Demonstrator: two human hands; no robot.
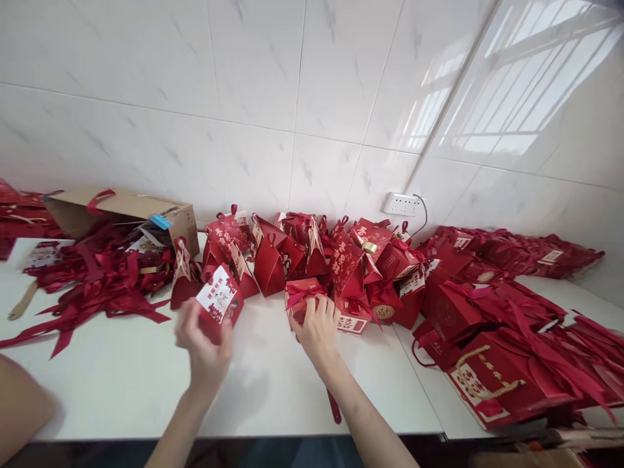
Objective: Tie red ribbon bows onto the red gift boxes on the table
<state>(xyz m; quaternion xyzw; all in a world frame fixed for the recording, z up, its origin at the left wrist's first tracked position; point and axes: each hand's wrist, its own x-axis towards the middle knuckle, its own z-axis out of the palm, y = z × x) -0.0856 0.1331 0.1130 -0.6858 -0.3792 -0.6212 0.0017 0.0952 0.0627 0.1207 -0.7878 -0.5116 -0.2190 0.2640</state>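
Note:
My left hand [202, 338] is closed around a small red gift box [221, 299], lifted above the white table and tilted. Its near face carries a white panel with red lettering and a drawn couple. My right hand [316, 325] grips the top of another red gift box [299, 289] with a ribbon bow, which sits at the front of the cluster; the fingers hide part of it. Behind both hands stand several peaked red gift boxes [270, 266] with ribbon loops on top. A red strip [334, 406] lies by my right forearm.
At the left, a cardboard carton [121, 198] spills a heap of dark red ribbons [107, 273]. Larger red gift boxes [507, 370] with gold cord and bows crowd the right. A power strip [403, 204] is by the tiled wall. Someone's bare limb [22, 396] shows at the left edge.

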